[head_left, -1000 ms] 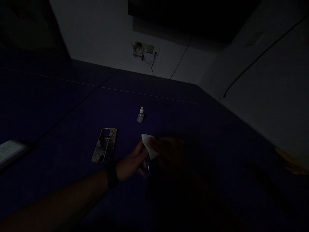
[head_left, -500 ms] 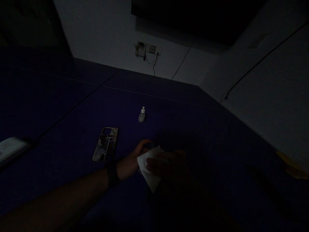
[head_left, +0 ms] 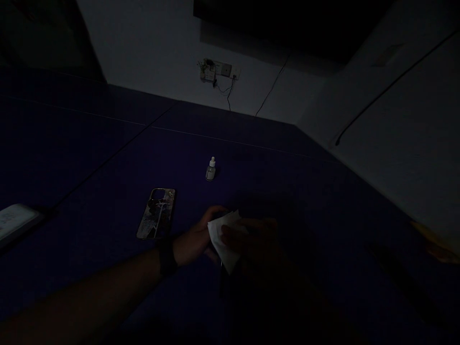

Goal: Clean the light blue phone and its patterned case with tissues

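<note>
My left hand (head_left: 196, 242), with a dark band at the wrist, is closed around a dark, phone-like slab (head_left: 223, 278); most of it is hidden by shadow and the wipe. A white tissue (head_left: 227, 239) lies against the slab's upper face. My right hand (head_left: 253, 237) grips the tissue and presses it down with its fingers, though deep shadow hides much of this hand. Left of the hands, a patterned phone case (head_left: 157, 214) rests flat on the dark blue surface (head_left: 108, 278). Beyond them stands a small dropper bottle (head_left: 211, 170) with a white cap, upright.
A white box-like object (head_left: 17, 221) sits at the left edge. Something yellowish (head_left: 431, 239) is at the far right. Wall sockets (head_left: 217, 71) with plugs and cables are at the back, under a large dark screen (head_left: 287, 28). The room is very dim.
The tissue has shifted slightly up and right over the slab, together with my right hand. More of my left fingers and the slab's near edge now show below it.
</note>
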The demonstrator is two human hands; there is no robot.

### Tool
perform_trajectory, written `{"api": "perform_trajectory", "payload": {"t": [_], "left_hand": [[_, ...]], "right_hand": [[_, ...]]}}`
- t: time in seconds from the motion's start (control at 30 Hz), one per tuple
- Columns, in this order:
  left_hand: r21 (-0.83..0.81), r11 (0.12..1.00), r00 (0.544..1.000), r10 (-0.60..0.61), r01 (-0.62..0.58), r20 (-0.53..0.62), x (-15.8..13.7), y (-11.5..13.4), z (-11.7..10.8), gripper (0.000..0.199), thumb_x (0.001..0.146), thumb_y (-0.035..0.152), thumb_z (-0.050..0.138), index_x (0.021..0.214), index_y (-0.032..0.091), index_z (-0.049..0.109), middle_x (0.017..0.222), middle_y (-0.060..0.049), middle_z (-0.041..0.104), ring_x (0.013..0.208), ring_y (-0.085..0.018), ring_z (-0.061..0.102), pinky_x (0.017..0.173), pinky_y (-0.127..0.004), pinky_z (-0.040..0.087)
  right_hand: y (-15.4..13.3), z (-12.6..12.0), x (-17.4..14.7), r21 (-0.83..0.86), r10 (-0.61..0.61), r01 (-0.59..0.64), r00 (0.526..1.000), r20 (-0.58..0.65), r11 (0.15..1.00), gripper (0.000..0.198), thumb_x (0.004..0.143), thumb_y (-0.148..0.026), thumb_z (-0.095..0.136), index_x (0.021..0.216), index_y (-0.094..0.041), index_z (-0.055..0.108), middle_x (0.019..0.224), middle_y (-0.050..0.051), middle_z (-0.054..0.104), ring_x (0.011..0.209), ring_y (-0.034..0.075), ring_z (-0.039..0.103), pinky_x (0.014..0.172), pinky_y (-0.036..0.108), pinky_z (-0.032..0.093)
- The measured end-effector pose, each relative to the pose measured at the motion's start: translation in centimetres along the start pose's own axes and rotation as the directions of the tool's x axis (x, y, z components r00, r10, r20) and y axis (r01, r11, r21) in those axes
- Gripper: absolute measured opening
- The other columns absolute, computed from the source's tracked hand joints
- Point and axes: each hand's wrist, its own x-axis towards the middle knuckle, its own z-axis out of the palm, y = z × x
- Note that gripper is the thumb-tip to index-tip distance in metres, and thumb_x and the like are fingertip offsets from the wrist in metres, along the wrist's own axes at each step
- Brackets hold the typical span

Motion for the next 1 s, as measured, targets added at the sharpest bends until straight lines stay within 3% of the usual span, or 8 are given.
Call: {"api": "perform_trajectory", "payload": {"t": [0.17, 0.33, 0.4, 0.57, 0.77, 0.93, 1.0], "left_hand": [[0.112, 0.993, 0.997, 0.036, -0.028, -0.069, -0.5, 1.3, 0.7, 0.051, 0.095, 0.061, 0.058, 0.132, 0.027, 0.047, 0.101, -0.002, 0.064, 0.085, -0.018, 0.060, 0.071, -0.029, 0.047], [0.188, 0.979, 0.993, -0.062, 0.080, -0.099, -0.6, 1.8, 1.1, 0.059, 0.095, 0.070, 0.050, 0.138, 0.031, 0.039, 0.084, 0.003, 0.055, 0.066, -0.012, 0.052, 0.053, -0.020, 0.039], [0.182, 0.980, 0.993, -0.067, 0.083, -0.093, -0.5, 1.7, 1.1, 0.059, 0.094, 0.070, 0.050, 0.138, 0.031, 0.040, 0.085, 0.003, 0.054, 0.065, -0.012, 0.052, 0.053, -0.020, 0.039], [0.121, 0.992, 0.996, 0.040, -0.031, -0.074, -0.5, 1.7, 1.0, 0.056, 0.091, 0.066, 0.060, 0.129, 0.028, 0.047, 0.096, -0.001, 0.061, 0.074, -0.014, 0.055, 0.063, -0.026, 0.045], [0.169, 0.983, 0.993, -0.050, 0.067, -0.102, -0.7, 1.7, 1.0, 0.055, 0.095, 0.067, 0.053, 0.136, 0.031, 0.042, 0.089, 0.001, 0.057, 0.069, -0.013, 0.053, 0.057, -0.022, 0.042], [0.115, 0.993, 0.995, 0.014, -0.003, -0.095, -0.6, 1.7, 1.0, 0.055, 0.092, 0.065, 0.061, 0.131, 0.028, 0.045, 0.096, 0.000, 0.060, 0.076, -0.015, 0.056, 0.067, -0.027, 0.045], [0.138, 0.990, 0.995, 0.005, 0.009, -0.100, -0.6, 1.7, 1.0, 0.055, 0.093, 0.066, 0.058, 0.132, 0.029, 0.045, 0.097, 0.000, 0.060, 0.075, -0.014, 0.056, 0.065, -0.026, 0.044]], "right_hand": [[-0.4, -0.6, -1.3, 0.055, -0.142, 0.135, 0.976, 0.164, 0.989, 0.046, 0.092, -0.031, 0.057, 0.138, -0.038, 0.060, 0.133, -0.006, 0.070, 0.130, 0.022, 0.053, 0.107, 0.042, 0.035], [-1.5, -1.3, -2.1, 0.063, -0.213, 0.205, 0.960, 0.180, 0.977, 0.042, 0.094, -0.050, 0.060, 0.135, -0.050, 0.059, 0.138, -0.014, 0.066, 0.139, 0.020, 0.047, 0.107, 0.038, 0.036], [-1.7, -1.4, -2.0, 0.059, -0.214, 0.207, 0.960, 0.181, 0.977, 0.039, 0.097, -0.049, 0.056, 0.135, -0.048, 0.060, 0.140, -0.014, 0.064, 0.140, 0.019, 0.046, 0.110, 0.038, 0.033], [-1.3, -1.4, -1.3, 0.043, -0.133, 0.128, 0.978, 0.163, 0.991, 0.041, 0.101, -0.029, 0.050, 0.142, -0.030, 0.058, 0.136, -0.004, 0.069, 0.133, 0.020, 0.051, 0.112, 0.040, 0.027], [-1.7, -2.3, -0.4, 0.155, -0.244, 0.215, 0.950, 0.196, 0.964, 0.033, 0.103, -0.034, 0.045, 0.130, -0.034, 0.066, 0.134, -0.011, 0.069, 0.131, 0.016, 0.052, 0.109, 0.036, 0.028], [-0.8, -1.9, -0.1, 0.041, -0.087, 0.083, 0.992, 0.091, 0.996, 0.038, 0.097, -0.022, 0.049, 0.132, -0.027, 0.064, 0.130, -0.002, 0.072, 0.121, 0.019, 0.057, 0.098, 0.038, 0.033], [-0.7, -1.9, -0.4, 0.083, -0.138, 0.129, 0.985, 0.108, 0.988, 0.037, 0.098, -0.026, 0.050, 0.132, -0.028, 0.064, 0.129, -0.003, 0.073, 0.125, 0.019, 0.055, 0.103, 0.039, 0.031]]}}
